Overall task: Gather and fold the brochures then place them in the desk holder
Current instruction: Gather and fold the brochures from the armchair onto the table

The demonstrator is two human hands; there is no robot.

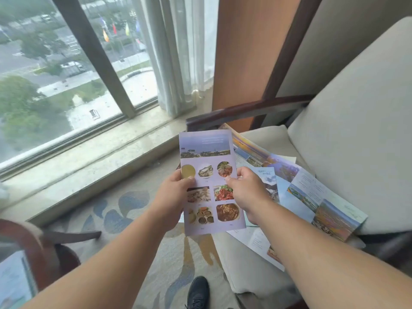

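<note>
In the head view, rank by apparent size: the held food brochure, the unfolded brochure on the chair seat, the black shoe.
1. Unfolded brochure, spread across the chair seat.
2. Food brochure, held in both hands, though nearer the camera, so unsure.
3. Black shoe, partly cut off.

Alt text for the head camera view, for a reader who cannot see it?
Both hands, left hand and right hand, hold a folded food brochure upright. More unfolded brochures lie spread on the armchair seat beside a window.
</note>
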